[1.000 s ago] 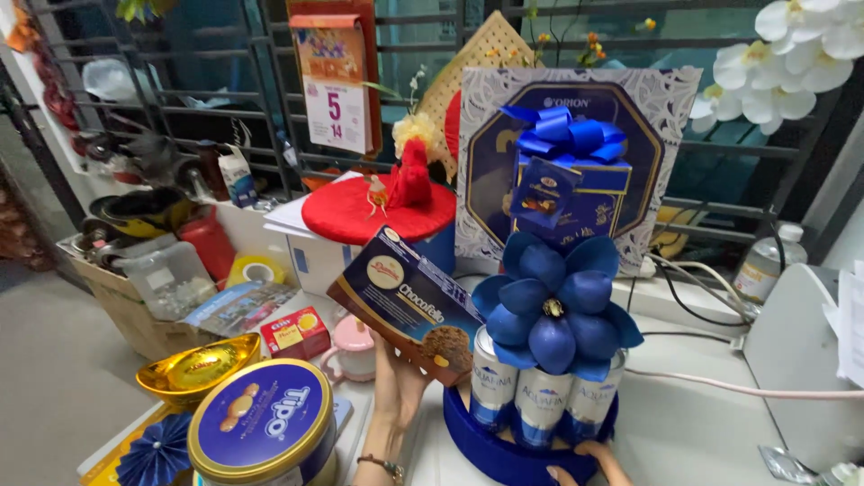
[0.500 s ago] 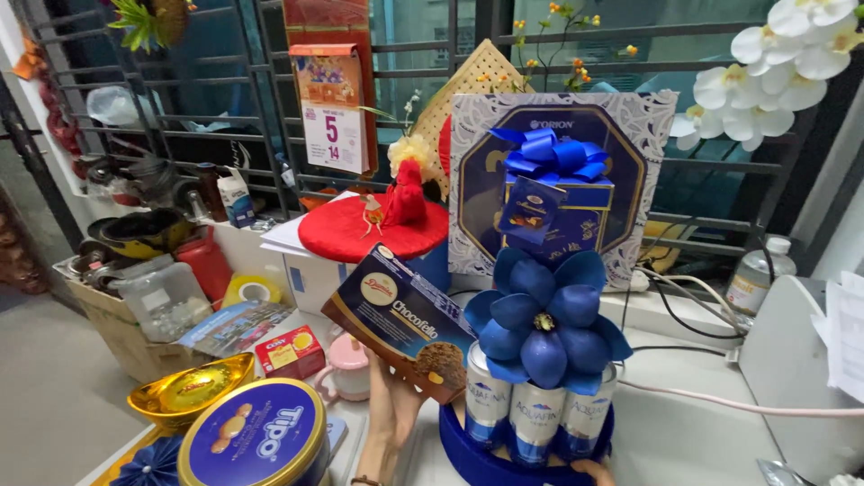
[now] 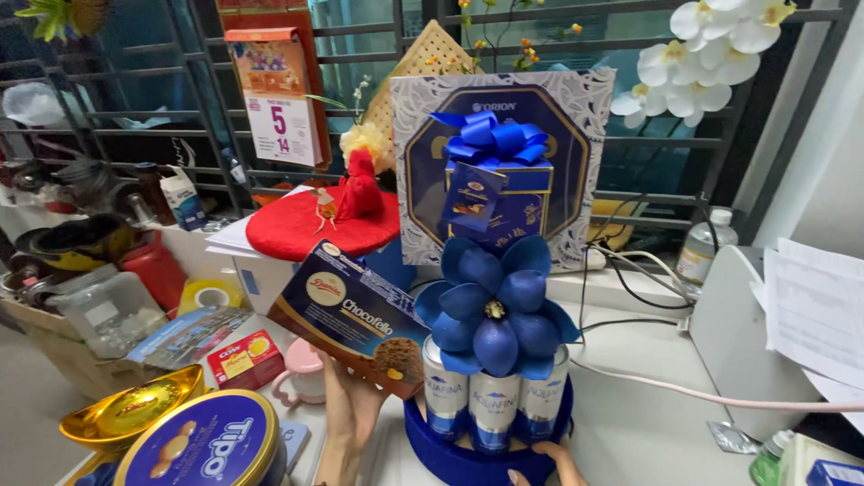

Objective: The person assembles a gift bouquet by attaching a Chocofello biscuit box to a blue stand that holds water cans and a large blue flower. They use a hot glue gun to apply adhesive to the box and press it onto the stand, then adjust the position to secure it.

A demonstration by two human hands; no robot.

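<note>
A dark blue biscuit box (image 3: 353, 314) is held up tilted, its printed face to the camera, gripped from below, just left of a round blue base (image 3: 486, 448) ringed with upright cans (image 3: 493, 405) and topped by a large blue fabric flower (image 3: 493, 305) on the white counter.
</note>
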